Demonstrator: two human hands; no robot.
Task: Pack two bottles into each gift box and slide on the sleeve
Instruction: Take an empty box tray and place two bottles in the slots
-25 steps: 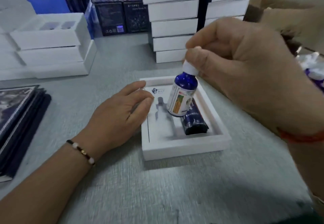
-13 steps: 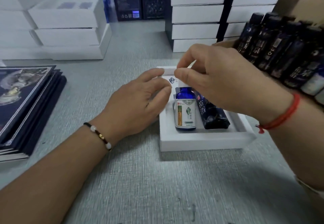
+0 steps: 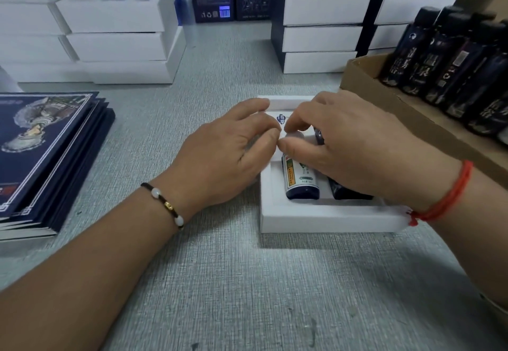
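Note:
A white gift box (image 3: 324, 217) lies open on the grey table in front of me. In its left slot lies a blue bottle with a green and orange label (image 3: 301, 183); beside it on the right lies a dark wrapped bottle (image 3: 346, 192), mostly covered by my hand. My right hand (image 3: 354, 150) rests over the box, thumb and fingers pinched on the blue bottle's white cap. My left hand (image 3: 225, 155) presses against the box's left wall, fingers curled at its far corner and empty.
A stack of dark blue printed sleeves (image 3: 46, 152) lies at the left. White boxes (image 3: 121, 34) are piled at the back left and back centre (image 3: 324, 20). A cardboard carton (image 3: 365, 75) of dark bottles (image 3: 456, 67) stands at the right.
My right hand brought the blue bottle down from upright above the box and laid it flat in the left slot. It now presses lower on the cap. My left hand stayed at the box's side.

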